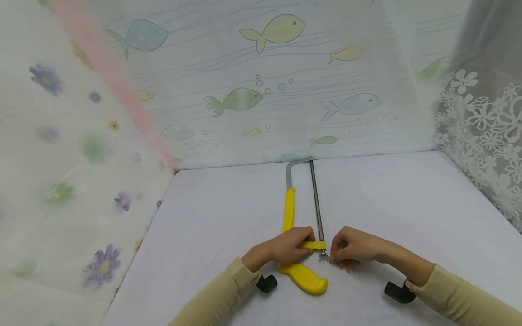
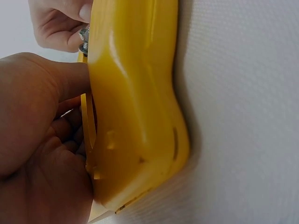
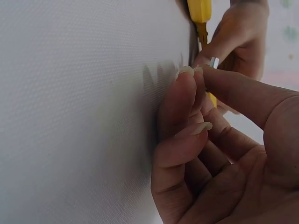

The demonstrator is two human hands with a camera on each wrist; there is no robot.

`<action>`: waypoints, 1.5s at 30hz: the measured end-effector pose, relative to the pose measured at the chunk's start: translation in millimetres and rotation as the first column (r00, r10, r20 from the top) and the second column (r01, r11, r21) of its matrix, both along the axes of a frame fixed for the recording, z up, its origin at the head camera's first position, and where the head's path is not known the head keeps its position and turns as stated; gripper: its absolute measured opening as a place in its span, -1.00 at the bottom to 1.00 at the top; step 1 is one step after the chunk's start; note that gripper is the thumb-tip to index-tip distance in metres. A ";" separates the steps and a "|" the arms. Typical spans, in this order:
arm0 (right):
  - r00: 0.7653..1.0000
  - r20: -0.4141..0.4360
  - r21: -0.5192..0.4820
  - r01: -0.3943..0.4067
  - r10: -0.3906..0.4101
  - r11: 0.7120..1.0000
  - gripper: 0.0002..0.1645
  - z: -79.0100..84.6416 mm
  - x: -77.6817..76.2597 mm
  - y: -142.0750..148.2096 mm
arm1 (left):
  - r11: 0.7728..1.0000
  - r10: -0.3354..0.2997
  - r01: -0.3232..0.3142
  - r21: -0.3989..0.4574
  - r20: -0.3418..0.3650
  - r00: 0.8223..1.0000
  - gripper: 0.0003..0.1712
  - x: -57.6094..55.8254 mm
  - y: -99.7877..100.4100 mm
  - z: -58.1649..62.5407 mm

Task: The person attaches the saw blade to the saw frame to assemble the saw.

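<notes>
A hacksaw with a yellow handle point(image 1: 305, 278) and a grey metal front frame point(image 1: 289, 174) lies on the white surface. Its long dark blade bar point(image 1: 316, 199) runs along the right side. My left hand point(image 1: 290, 244) grips the yellow lower arm of the frame, its thumb over the part by the handle point(image 2: 135, 102). At the end of that arm sits a small metal wing nut point(image 1: 323, 256), also seen in the left wrist view point(image 2: 84, 41). My right hand point(image 1: 359, 246) is just right of the wing nut, fingers loosely bent, fingertips close beside it; contact is unclear.
The white cloth-covered table point(image 1: 220, 203) reaches back to a fish-print curtain point(image 1: 244, 68). A floral curtain point(image 1: 61, 181) hangs at left, a lace one point(image 1: 489, 104) at right. Black wrist mounts point(image 1: 267, 284) show under the beige sleeves point(image 1: 220, 294).
</notes>
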State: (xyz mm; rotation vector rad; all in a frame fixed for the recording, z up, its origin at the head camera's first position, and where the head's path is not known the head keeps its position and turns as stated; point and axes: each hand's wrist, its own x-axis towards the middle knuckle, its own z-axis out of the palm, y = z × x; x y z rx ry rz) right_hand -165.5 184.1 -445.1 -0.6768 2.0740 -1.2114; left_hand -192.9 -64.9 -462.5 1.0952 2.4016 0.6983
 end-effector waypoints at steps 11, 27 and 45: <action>0.999 0.049 -0.010 -0.018 0.018 1.000 -0.74 3.4 2.6 -7.5 | 1.000 -0.004 0.004 0.009 0.004 1.000 -0.87 0.7 0.2 2.0; 0.998 0.062 0.005 0.014 -0.014 1.000 -0.56 6.1 6.5 -14.6 | 1.000 0.007 -0.007 -0.008 0.002 1.000 -0.87 1.6 0.3 1.5; 0.999 0.047 0.010 0.016 -0.016 1.000 -0.71 3.1 2.3 -7.2 | 1.000 0.012 -0.012 -0.006 0.006 1.000 -0.86 1.8 -0.4 2.9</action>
